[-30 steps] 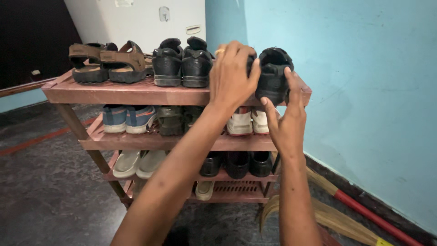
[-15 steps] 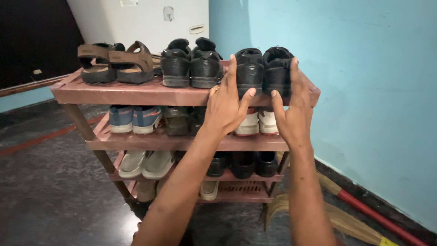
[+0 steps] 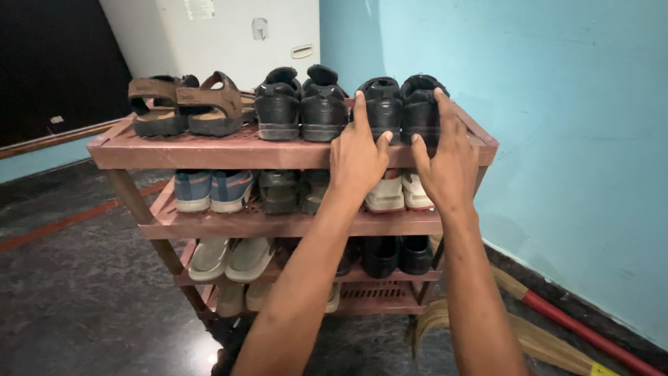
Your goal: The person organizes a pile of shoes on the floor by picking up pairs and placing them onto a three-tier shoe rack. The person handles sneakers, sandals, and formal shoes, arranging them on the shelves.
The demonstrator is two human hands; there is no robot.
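Left hand (image 3: pixel 358 157) and right hand (image 3: pixel 445 163), fingers spread open, rest against black shoes (image 3: pixel 400 108) on rack's top shelf (image 3: pixel 209 150); nothing gripped.

Dim indoor light, glare patch on dark floor (image 3: pixel 209 355), lower shelves shadowed, sharp focus, slight edge distortion.

Blue wall (image 3: pixel 557 139); dark stone floor (image 3: pixel 83 306)

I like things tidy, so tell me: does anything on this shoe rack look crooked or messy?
Nothing really stands out. The brown sandals and the black shoes sit in neat pairs on the top shelf. The left hand and right hand rest against another black pair, also straight. A broom lies on the floor beside the rack.
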